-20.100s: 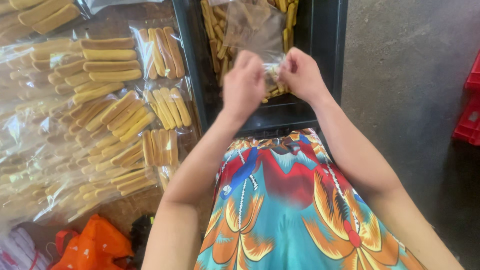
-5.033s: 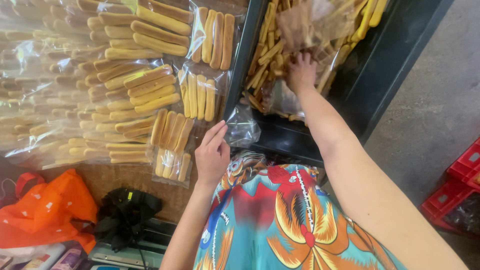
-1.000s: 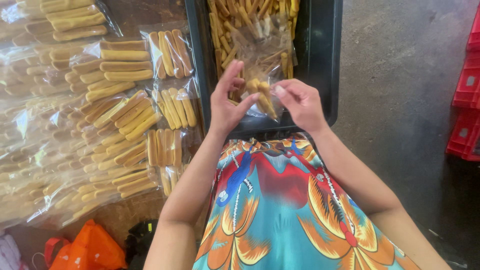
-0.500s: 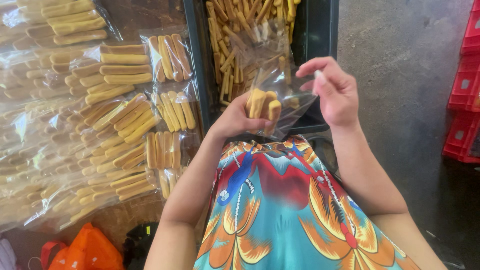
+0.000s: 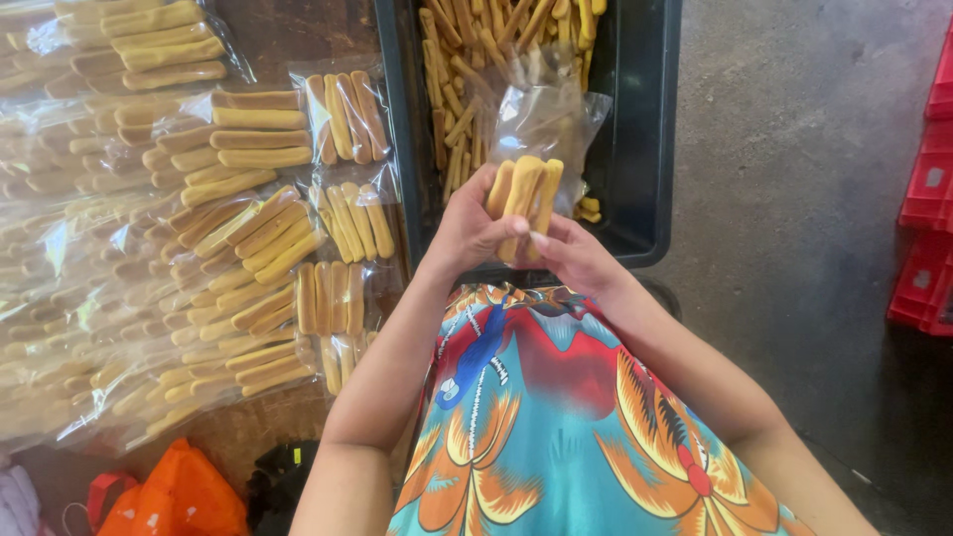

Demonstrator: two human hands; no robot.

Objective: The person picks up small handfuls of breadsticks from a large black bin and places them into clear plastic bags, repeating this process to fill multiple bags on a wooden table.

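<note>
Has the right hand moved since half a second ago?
Yes. The right hand has dropped from beside the black crate's right wall to the bag of sticks, near the left hand.

Golden-yellow biscuit sticks [image 5: 521, 199], black tray [image 5: 645, 149], turquoise palm-patterned dress [image 5: 556, 427], orange bag [image 5: 179, 496], red crates [image 5: 928, 199]

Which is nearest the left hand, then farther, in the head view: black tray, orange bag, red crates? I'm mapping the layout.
1. Black tray: just beyond the left hand.
2. Orange bag: lower left, on the floor.
3. Red crates: far right edge.
</note>
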